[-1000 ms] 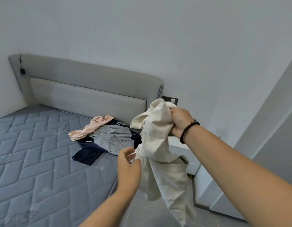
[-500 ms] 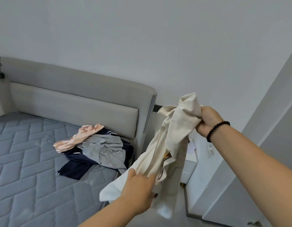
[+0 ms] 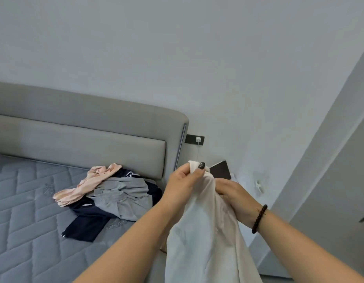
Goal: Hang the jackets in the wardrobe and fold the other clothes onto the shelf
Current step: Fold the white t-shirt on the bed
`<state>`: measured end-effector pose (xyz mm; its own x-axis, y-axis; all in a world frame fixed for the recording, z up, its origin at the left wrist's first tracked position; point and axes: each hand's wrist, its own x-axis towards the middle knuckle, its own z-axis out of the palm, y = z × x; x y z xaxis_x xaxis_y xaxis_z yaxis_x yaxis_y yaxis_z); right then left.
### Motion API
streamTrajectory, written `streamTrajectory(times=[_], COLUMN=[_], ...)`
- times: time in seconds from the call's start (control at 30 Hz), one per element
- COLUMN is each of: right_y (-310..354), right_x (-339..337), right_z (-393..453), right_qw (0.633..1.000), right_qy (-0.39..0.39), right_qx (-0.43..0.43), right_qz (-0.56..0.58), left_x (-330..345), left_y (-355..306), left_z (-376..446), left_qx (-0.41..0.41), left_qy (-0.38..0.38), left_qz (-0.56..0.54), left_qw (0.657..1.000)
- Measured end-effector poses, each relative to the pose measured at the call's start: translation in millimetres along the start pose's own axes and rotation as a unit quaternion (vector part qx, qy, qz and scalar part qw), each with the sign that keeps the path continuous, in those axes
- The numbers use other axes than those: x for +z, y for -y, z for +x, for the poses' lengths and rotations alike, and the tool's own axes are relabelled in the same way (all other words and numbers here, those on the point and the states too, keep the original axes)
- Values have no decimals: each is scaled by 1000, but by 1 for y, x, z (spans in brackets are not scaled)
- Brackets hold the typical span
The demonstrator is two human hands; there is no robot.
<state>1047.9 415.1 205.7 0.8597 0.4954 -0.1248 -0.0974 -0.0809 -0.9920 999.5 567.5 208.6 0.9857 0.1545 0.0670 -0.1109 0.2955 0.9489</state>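
Observation:
A cream-white garment (image 3: 203,237) hangs in front of me, held up by both hands. My left hand (image 3: 183,184) pinches its top edge between thumb and fingers. Just to the right, my right hand (image 3: 236,197), with a dark bead bracelet on the wrist, grips the cloth from behind; its fingers are partly hidden by the fabric. On the mattress lies a pile of clothes: a pink garment (image 3: 85,184), a grey garment (image 3: 124,197) and a navy garment (image 3: 89,223).
The grey quilted mattress (image 3: 23,231) and padded headboard (image 3: 85,139) fill the left. A white bedside cabinet with a dark tablet-like object (image 3: 221,170) stands right of the bed. A wall socket (image 3: 194,139) is above it. A grey wall panel (image 3: 340,160) rises at the right.
My left hand rose from the garment's lower part to pinch its top edge. My right hand came down and closer to the left. The garment now hangs straight down.

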Motion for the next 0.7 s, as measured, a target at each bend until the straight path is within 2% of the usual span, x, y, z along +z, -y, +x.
streamTrajectory(times=[0.03, 0.1, 0.17, 0.27, 0.33, 0.43, 0.53, 0.63, 0.7], right_y=[4, 12, 22, 38, 46, 56, 71, 87, 95], right_x=[4, 8, 8, 6, 10, 24, 37, 45, 48], right_z=[-6, -13, -16, -19, -19, -17, -12, -9, -7], right_qw=[998, 992, 995, 999, 993, 941, 892, 875, 868], right_qy=[25, 26, 14, 17, 14, -10, -28, -44, -52], right_qx=[-15, -42, -51, -45, -75, -143, -205, -247, -265], right_qz=[-55, -112, -80, 6, -87, -307, -403, -415, -418], left_x=[0, -3, -4, -8, -12, -23, -40, -58, -68], left_y=[-4, -13, -22, -29, -34, -35, -32, -14, 8], left_z=[0, -1, -4, -6, -10, -17, -23, -28, -34], left_qx=[0, 6, 21, 65, 94, 128, 142, 142, 126], left_qy=[7, 25, 48, 43, 39, 59, 38, 17, -15], left_qz=[-10, -8, 33, 156, 238, 292, 213, 135, 132], left_qw=[1000, 1000, 998, 985, 966, 946, 966, 980, 983])
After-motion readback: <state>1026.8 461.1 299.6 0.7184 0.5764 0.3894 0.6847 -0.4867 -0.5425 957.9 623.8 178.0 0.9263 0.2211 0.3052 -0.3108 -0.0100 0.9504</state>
